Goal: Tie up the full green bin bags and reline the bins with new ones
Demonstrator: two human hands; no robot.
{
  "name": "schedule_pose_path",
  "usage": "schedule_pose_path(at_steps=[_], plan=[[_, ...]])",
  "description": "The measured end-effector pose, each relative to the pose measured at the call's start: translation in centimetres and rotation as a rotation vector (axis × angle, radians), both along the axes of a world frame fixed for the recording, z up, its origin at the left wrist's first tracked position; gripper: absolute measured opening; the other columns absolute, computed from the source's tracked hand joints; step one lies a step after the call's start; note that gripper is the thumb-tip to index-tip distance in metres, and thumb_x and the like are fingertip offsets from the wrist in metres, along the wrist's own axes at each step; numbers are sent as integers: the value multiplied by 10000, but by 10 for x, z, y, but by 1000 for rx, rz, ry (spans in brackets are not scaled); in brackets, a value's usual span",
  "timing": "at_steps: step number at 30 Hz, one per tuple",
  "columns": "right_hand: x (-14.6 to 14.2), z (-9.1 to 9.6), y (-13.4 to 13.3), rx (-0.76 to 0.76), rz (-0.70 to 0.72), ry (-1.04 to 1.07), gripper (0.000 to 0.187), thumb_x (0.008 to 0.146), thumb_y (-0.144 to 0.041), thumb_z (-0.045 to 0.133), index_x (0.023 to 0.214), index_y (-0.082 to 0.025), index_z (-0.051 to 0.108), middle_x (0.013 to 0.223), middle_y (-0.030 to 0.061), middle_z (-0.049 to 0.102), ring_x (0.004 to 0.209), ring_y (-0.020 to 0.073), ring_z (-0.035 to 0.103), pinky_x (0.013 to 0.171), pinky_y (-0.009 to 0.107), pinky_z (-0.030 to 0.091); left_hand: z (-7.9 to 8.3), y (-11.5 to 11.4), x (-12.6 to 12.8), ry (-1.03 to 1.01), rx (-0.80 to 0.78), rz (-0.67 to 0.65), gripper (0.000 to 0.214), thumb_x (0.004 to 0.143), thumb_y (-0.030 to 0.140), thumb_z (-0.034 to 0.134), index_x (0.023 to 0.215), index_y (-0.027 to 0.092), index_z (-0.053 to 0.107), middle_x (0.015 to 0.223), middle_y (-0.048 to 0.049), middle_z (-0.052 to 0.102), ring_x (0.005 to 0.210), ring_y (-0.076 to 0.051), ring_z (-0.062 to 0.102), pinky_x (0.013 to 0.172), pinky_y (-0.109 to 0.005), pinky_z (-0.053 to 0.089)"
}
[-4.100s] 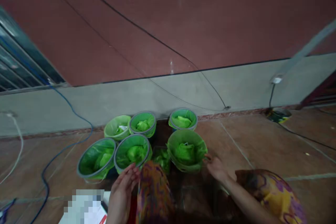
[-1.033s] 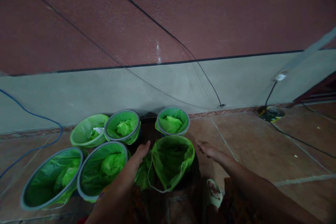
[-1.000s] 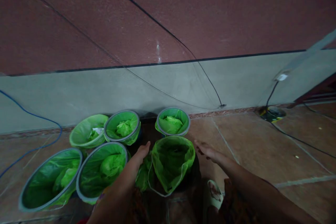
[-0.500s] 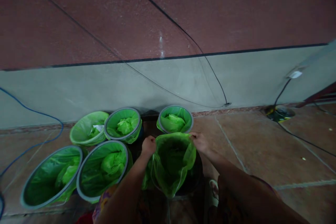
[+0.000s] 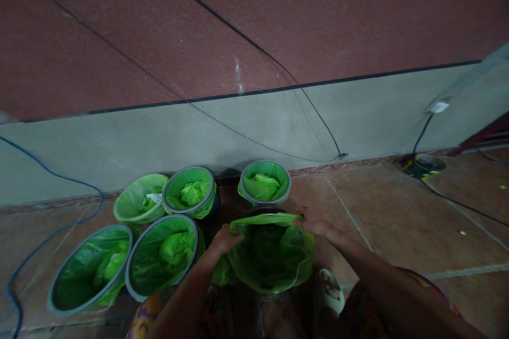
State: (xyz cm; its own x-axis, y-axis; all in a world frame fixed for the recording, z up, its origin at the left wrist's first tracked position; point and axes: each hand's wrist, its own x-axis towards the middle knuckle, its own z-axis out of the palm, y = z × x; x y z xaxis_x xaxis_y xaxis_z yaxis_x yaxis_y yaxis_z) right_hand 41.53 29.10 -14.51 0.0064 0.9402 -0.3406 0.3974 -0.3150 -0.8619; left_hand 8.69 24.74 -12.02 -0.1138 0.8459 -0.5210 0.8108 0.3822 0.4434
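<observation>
We spread the mouth of a green plastic bag [image 5: 274, 278] between our two hands, low in front of us above the tiled floor [image 5: 401, 212]. Our left hand [image 5: 226, 241] grips the bag's left edge; our right hand [image 5: 314, 221] pinches its far right corner. A dark rim [image 5: 265, 209] shows just behind the bag. Beyond that, near the wall [image 5: 119, 148], stands a grey-rimmed bucket [image 5: 264, 184] with crumpled green plastic inside; three more such buckets [image 5: 163, 257] and a pale green tub [image 5: 129, 201] cluster on our left.
</observation>
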Motion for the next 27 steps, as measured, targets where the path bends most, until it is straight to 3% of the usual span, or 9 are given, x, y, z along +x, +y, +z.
schedule_pose_path(at_steps=[3, 6, 9, 11, 15, 17, 19, 23, 27], plan=[[-10, 2, -6, 50, 113, -159, 177, 531, -58, 711, 551, -206, 616, 515, -8, 512, 663, 171, 529, 678, 279, 383, 3, -6, 8, 129, 8, -108, 146, 758, 226, 638, 854, 141, 707, 985, -151, 738, 975, -275, 685, 792, -289, 479], [-17, 14, -10, 71, 293, -262, 138, 564, -101, 684, 523, -209, 608, 461, -28, 481, 538, 118, 466, 567, 242, 336, 8, -6, 11, 217, 12, -85, 159, 771, 164, 568, 791, 122, 720, 980, -217, 726, 975, -329, 683, 781, -347, 487], [-19, 33, -12, 10, 412, -219, 88, 578, -151, 678, 537, -195, 614, 468, -47, 512, 497, 91, 450, 517, 210, 326, 13, -1, 9, 257, 21, -72, 187, 771, 161, 548, 818, 131, 727, 985, -220, 721, 965, -335, 684, 773, -360, 489], [-17, 45, -15, -90, 488, -73, 72, 601, -206, 681, 573, -179, 621, 510, -41, 572, 506, 96, 494, 524, 200, 372, 17, 4, 8, 275, 53, -73, 204, 795, 180, 527, 843, 153, 723, 997, -193, 722, 972, -318, 683, 780, -350, 485], [-7, 69, -22, -321, 669, 300, 243, 648, -364, 705, 733, -140, 672, 679, 20, 697, 599, 141, 622, 608, 241, 490, 25, 16, 8, 273, 296, -47, 246, 870, 224, 454, 932, 180, 687, 960, -131, 729, 942, -247, 683, 808, -308, 466], [-2, 78, -26, -398, 756, 306, 319, 638, -405, 730, 794, -130, 691, 714, 39, 711, 608, 148, 633, 573, 230, 489, 25, 22, 10, 182, 407, -11, 262, 897, 239, 437, 1015, 180, 663, 993, -108, 727, 950, -214, 676, 831, -282, 455], [0, 81, -29, -460, 822, 194, 380, 613, -426, 760, 855, -138, 704, 733, 41, 710, 586, 143, 621, 495, 200, 453, 20, 25, 13, 61, 416, 29, 305, 898, 286, 478, 1138, 160, 619, 1095, -114, 707, 1013, -208, 659, 860, -269, 448], [-3, 70, -25, -502, 779, -105, 458, 638, -555, 735, 848, -150, 691, 697, 30, 663, 537, 122, 569, 423, 183, 394, 5, 18, 19, -65, 189, 41, 613, 801, 405, 639, 1295, 71, 497, 1148, -164, 683, 1067, -251, 646, 855, -280, 459], [-12, 46, -14, -318, 630, -281, 469, 842, -564, 528, 916, -130, 688, 784, 68, 684, 596, 119, 570, 501, 205, 417, 1, 3, 24, -29, 61, -50, 653, 765, 366, 660, 1308, 66, 455, 1045, -143, 713, 985, -241, 676, 797, -268, 464]])
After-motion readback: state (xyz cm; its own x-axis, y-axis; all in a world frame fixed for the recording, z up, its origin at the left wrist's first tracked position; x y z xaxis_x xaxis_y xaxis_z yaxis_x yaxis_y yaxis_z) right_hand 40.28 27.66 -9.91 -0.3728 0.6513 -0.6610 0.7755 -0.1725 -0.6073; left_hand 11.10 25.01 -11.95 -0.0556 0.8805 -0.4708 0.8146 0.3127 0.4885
